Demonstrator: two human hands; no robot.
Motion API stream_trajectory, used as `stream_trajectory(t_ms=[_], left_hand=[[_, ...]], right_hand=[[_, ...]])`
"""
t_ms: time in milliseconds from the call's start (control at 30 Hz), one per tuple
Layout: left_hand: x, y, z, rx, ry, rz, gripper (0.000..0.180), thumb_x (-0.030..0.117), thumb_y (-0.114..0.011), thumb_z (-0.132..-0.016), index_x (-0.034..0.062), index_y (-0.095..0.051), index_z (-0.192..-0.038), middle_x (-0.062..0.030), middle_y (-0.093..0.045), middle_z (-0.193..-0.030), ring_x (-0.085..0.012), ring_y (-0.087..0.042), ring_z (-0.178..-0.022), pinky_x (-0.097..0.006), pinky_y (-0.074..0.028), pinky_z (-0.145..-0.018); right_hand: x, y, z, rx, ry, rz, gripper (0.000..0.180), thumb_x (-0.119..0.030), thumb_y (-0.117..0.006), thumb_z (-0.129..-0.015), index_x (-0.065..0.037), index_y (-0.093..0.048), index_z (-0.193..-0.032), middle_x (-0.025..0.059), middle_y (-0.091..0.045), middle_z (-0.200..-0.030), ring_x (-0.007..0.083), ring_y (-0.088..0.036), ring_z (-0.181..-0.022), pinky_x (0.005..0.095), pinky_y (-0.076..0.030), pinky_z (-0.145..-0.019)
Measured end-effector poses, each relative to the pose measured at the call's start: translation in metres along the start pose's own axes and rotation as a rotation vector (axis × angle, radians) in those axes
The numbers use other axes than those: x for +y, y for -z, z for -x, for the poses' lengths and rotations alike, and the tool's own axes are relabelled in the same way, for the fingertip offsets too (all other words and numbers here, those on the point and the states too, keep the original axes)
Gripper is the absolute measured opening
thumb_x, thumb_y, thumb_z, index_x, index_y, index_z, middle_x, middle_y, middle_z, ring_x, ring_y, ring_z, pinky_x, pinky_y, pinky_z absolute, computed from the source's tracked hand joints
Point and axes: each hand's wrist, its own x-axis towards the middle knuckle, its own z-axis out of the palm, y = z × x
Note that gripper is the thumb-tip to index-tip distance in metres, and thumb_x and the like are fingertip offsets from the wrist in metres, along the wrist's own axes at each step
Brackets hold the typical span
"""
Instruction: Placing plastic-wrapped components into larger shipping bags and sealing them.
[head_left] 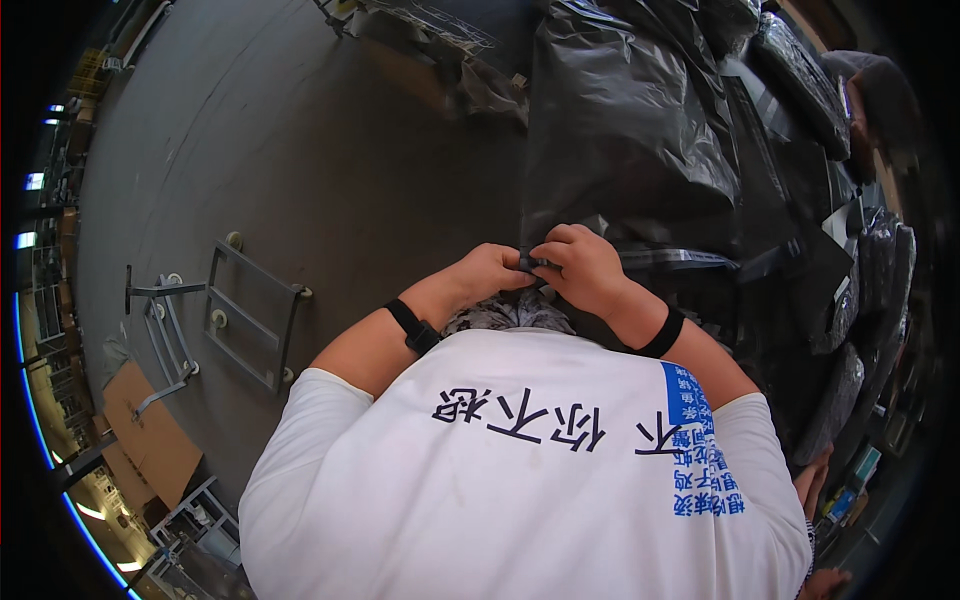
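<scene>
L hand (pixel 497 268) & R hand (pixel 582 268) pinch dark bit (pixel 530 263) by bag (pixel 630 130), prob working its edge; next move prob needs steady grip

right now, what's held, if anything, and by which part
The left hand and right hand appear to pinch the black plastic by its near left corner.
</scene>
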Motion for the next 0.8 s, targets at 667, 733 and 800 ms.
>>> stream_trajectory(t_ms=[667, 733, 800], left_hand=[[0.049, 0.013, -0.008, 0.444, -1.218, -1.591, 0.016, 0.014, -0.062, -0.075, 0.0228, -0.069, -0.086, 0.0081, -0.06, -0.122, -0.0174, -0.038, -0.136, -0.042, -0.019, -0.118], [0.046, 0.022, -0.014, 0.458, -1.175, -1.619, 0.012, 0.013, -0.063, -0.075, 0.0205, -0.068, -0.082, 0.0078, -0.063, -0.117, -0.0174, -0.04, -0.135, -0.042, -0.018, -0.118], [0.047, 0.025, -0.013, 0.428, -1.187, -1.626, 0.011, 0.012, -0.063, -0.075, 0.0197, -0.068, -0.082, 0.0075, -0.064, -0.115, -0.0177, -0.042, -0.133, -0.042, -0.018, -0.118]], right_hand=[[-0.008, 0.004, 0.016, 0.209, 0.051, -0.176, 0.016, -0.009, -0.077, -0.066, -0.01, -0.061, -0.069, 0.0042, -0.062, -0.087, 0.0282, -0.059, -0.09, 0.0387, -0.049, -0.078], [-0.001, 0.016, 0.032, 0.234, 0.074, -0.256, 0.019, -0.007, -0.078, -0.065, -0.009, -0.059, -0.069, 0.0041, -0.063, -0.089, 0.0278, -0.059, -0.092, 0.0374, -0.049, -0.079], [0.005, 0.025, 0.057, 0.242, 0.182, -0.43, 0.023, -0.005, -0.08, -0.066, -0.007, -0.058, -0.072, 0.0059, -0.066, -0.089, 0.0268, -0.061, -0.095, 0.0349, -0.049, -0.08]])
